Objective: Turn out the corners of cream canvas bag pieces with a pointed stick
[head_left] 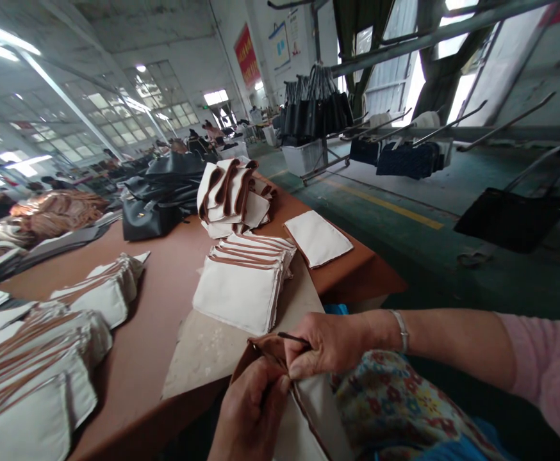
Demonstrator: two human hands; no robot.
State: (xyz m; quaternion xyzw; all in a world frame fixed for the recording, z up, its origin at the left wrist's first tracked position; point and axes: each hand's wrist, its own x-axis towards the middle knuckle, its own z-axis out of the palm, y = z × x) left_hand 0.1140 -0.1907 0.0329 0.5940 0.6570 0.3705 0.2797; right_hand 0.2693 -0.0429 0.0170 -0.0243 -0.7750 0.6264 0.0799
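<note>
A white fabric pouch with brown edging and a brown inside lies over my lap at the table's front edge. My left hand pinches its brown-edged opening between thumb and fingers. Close beside it, my right hand is closed, thumb and forefinger pressed at the same edge. A thin dark strip or tool sticks out of the right fist; its kind cannot be made out. Just beyond the hands, a stack of similar white pouches rests on a pale board.
More white, brown-edged pieces lie at the left and in a folded pile behind the stack. A single white panel is at the right of the brown table. Black bags sit farther back; others hang on racks.
</note>
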